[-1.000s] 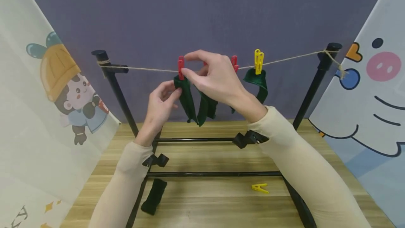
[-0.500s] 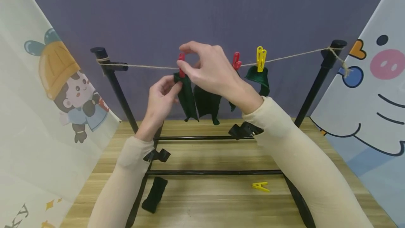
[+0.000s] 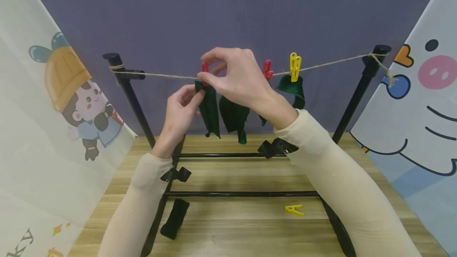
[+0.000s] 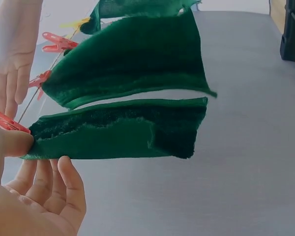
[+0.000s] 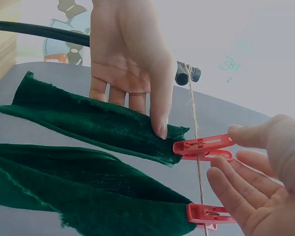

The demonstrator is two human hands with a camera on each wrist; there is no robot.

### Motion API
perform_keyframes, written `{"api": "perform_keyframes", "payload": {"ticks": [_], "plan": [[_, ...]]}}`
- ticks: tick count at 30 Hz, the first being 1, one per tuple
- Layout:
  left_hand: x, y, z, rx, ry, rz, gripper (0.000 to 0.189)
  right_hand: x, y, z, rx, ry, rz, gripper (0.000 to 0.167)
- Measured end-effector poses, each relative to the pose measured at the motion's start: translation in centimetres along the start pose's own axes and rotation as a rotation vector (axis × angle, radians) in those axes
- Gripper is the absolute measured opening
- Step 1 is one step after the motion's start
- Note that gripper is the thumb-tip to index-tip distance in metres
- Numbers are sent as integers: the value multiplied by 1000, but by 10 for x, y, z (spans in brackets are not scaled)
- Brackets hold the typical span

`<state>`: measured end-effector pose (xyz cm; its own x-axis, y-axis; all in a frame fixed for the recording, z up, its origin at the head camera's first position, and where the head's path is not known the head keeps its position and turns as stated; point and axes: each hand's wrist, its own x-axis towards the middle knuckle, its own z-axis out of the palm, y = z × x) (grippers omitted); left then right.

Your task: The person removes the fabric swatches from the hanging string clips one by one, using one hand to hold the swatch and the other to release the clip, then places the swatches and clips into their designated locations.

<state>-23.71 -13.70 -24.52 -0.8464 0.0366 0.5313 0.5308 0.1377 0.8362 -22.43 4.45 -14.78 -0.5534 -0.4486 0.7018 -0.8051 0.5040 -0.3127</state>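
Note:
A dark green velvety cloth strip (image 3: 208, 116) hangs from the twine line (image 3: 164, 75), its top edge in a red clothespin (image 5: 204, 145). My left hand (image 3: 180, 108) pinches that strip near its top, thumb in front and fingers behind. With thumb and fingertips at the handles, my right hand (image 3: 244, 76) holds the red clothespin from above. Beside it hangs a wider green cloth (image 5: 113, 191) under a second red clothespin (image 5: 206, 214), which my right hand hides in the head view. Farther right, another red clothespin (image 3: 267, 70) and a yellow clothespin (image 3: 295, 66) sit on the line.
Black posts (image 3: 351, 102) of a rack carry the line, with black crossbars (image 3: 242, 194) low between them. On the wooden tabletop (image 3: 228, 229) lie a folded dark green cloth (image 3: 175, 218) and a loose yellow clothespin (image 3: 294, 210).
The hanging green cloths have swung and turned a little. My right hand has shifted slightly up and left, still at the red clothespin. My left hand keeps its pinch on the strip.

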Motion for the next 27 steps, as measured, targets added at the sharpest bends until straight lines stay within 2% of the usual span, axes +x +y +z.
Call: {"api": "perform_keyframes", "payload": {"ticks": [17,27], "plan": [[-2,1,-1,-1,-10,-24,30,-6,5,2,22,40,11,26],[0,1,-3,10,-4,-11,31,-8,10,3,58,169,-12,22]]}}
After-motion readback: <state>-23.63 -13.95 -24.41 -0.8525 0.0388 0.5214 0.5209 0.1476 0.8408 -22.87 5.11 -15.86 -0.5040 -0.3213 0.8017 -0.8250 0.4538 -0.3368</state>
